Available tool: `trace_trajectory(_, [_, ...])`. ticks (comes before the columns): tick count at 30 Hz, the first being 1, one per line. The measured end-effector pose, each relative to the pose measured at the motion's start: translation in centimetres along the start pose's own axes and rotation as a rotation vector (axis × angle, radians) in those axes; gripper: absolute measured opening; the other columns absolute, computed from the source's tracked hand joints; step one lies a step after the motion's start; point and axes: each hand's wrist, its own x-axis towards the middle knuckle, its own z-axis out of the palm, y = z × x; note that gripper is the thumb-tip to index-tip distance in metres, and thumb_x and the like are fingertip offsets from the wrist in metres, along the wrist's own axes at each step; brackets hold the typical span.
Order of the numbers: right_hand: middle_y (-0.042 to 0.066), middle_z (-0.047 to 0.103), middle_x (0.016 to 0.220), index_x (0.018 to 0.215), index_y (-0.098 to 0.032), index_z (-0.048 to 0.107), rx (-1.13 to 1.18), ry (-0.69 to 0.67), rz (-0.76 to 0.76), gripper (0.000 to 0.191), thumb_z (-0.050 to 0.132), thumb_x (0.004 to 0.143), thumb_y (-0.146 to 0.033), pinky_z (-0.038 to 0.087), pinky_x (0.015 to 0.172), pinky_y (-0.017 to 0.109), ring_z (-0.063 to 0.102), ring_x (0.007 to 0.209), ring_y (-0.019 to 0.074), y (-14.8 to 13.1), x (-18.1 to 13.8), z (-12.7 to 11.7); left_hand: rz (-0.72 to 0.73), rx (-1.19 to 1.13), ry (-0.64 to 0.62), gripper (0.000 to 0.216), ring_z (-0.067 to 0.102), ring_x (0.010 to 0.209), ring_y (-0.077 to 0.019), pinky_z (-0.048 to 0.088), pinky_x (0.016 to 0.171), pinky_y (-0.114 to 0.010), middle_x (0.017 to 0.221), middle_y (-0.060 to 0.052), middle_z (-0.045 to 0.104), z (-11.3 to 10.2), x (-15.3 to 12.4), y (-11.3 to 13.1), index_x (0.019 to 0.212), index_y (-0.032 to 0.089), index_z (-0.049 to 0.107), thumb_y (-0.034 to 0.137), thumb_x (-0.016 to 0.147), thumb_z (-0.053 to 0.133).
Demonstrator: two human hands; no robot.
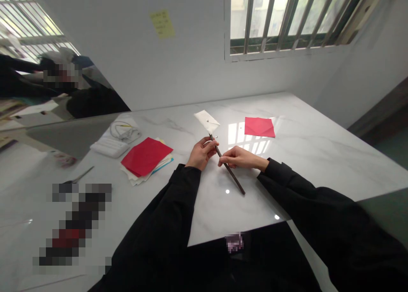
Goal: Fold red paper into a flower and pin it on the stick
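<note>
A thin dark stick [234,179] lies slanted over the white marble table [312,156], with a folded white paper piece [207,121] pinned at its far end. My left hand [200,152] is closed around the stick just below the paper. My right hand [239,157] pinches the stick a little lower down. The stick's near end points toward me, just above the tabletop. Both arms wear black sleeves.
A red paper square [259,127] lies beyond my right hand. A stack of papers topped by a red sheet [145,156] sits to the left, with a white box [109,147], a coiled cable [125,131] and scissors [79,177] further left. Another person is at the far left.
</note>
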Motion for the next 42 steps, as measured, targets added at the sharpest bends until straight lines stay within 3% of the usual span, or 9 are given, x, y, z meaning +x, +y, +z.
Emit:
trace_trajectory(5, [-0.002, 0.054, 0.061, 0.095, -0.013, 0.080, 0.038, 0.017, 0.012, 0.052, 0.063, 0.098, -0.062, 0.032, 0.057, 0.026, 0.044, 0.056, 0.0102, -0.4, -0.1, -0.2, -0.023, -0.056, 0.057, 0.046, 0.065, 0.071, -0.0098, 0.051, 0.067, -0.022, 0.091, 0.001, 0.073, -0.2, 0.0, 0.6, 0.102, 0.020, 0.066, 0.035, 0.068, 0.093])
trace_trajectory(10, [-0.003, 0.053, 0.059, 0.094, -0.014, 0.081, 0.019, -0.134, 0.026, 0.049, 0.064, 0.098, -0.060, 0.032, 0.057, 0.027, 0.045, 0.057, 0.0103, -1.0, -0.4, -0.4, 0.025, -0.201, 0.179, 0.033, 0.068, 0.079, -0.0129, 0.055, 0.074, -0.025, 0.100, -0.001, 0.074, -1.2, 0.6, 1.5, 0.105, 0.023, 0.069, 0.030, 0.077, 0.083])
trace_trajectory(23, [-0.002, 0.056, 0.062, 0.099, -0.015, 0.083, -0.014, -0.278, 0.068, 0.044, 0.069, 0.096, -0.056, 0.034, 0.059, 0.026, 0.049, 0.061, 0.0104, -1.4, -0.8, -0.9, 0.120, -0.292, 0.186, 0.032, 0.072, 0.090, -0.0155, 0.056, 0.074, -0.022, 0.104, -0.003, 0.077, -2.3, 1.5, 1.0, 0.104, 0.022, 0.074, 0.030, 0.077, 0.089])
trace_trajectory(25, [0.000, 0.061, 0.067, 0.105, -0.017, 0.083, 0.012, -0.216, 0.061, 0.042, 0.072, 0.095, -0.056, 0.036, 0.058, 0.026, 0.050, 0.062, 0.0110, -1.1, -0.7, -0.8, 0.114, -0.280, 0.193, 0.031, 0.072, 0.091, -0.0155, 0.056, 0.073, -0.022, 0.104, -0.003, 0.077, -2.3, 1.5, 0.9, 0.103, 0.022, 0.074, 0.032, 0.078, 0.089])
trace_trajectory(27, [0.002, 0.067, 0.079, 0.114, -0.019, 0.080, 0.115, -0.058, 0.081, 0.043, 0.074, 0.094, -0.056, 0.038, 0.056, 0.025, 0.050, 0.062, 0.0105, -0.7, -0.2, -0.6, 0.108, -0.263, 0.197, 0.033, 0.072, 0.092, -0.0153, 0.056, 0.074, -0.022, 0.102, -0.002, 0.078, -2.3, 1.5, 0.8, 0.105, 0.021, 0.073, 0.033, 0.078, 0.090])
trace_trajectory(30, [0.007, 0.070, 0.097, 0.123, -0.018, 0.073, 0.453, 0.191, 0.162, 0.047, 0.067, 0.099, -0.058, 0.046, 0.053, 0.024, 0.053, 0.061, 0.0095, 0.3, 1.1, -0.6, 0.092, -0.242, 0.191, 0.035, 0.073, 0.093, -0.0153, 0.057, 0.075, -0.022, 0.101, -0.002, 0.077, -2.2, 1.5, 0.8, 0.106, 0.021, 0.073, 0.032, 0.078, 0.090])
trace_trajectory(32, [0.011, 0.071, 0.103, 0.122, -0.016, 0.069, 0.679, 0.266, 0.217, 0.047, 0.063, 0.102, -0.058, 0.055, 0.060, 0.025, 0.062, 0.067, 0.0114, 0.8, 2.2, -0.8, 0.078, -0.246, 0.191, 0.032, 0.073, 0.094, -0.0155, 0.057, 0.075, -0.022, 0.102, -0.002, 0.077, -2.0, 1.5, 0.8, 0.105, 0.021, 0.073, 0.031, 0.078, 0.089])
trace_trajectory(36, [0.013, 0.073, 0.103, 0.118, -0.014, 0.064, 0.857, 0.304, 0.272, 0.040, 0.065, 0.103, -0.051, 0.063, 0.072, 0.026, 0.074, 0.084, 0.0169, 0.9, 4.4, -0.9, 0.057, -0.295, 0.188, 0.026, 0.072, 0.093, -0.0150, 0.056, 0.074, -0.021, 0.105, -0.004, 0.077, -1.7, 1.3, 0.7, 0.101, 0.019, 0.075, 0.027, 0.080, 0.088])
trace_trajectory(42, [0.007, 0.073, 0.098, 0.106, -0.018, 0.064, 0.981, 0.268, 0.148, 0.024, 0.073, 0.099, -0.039, 0.063, 0.074, 0.025, 0.072, 0.082, 0.0142, 0.9, 5.3, -0.3, 0.023, -0.255, 0.148, 0.035, 0.073, 0.098, -0.0189, 0.058, 0.079, -0.025, 0.112, -0.006, 0.077, -1.2, 0.7, 0.6, 0.113, 0.021, 0.076, 0.035, 0.083, 0.086])
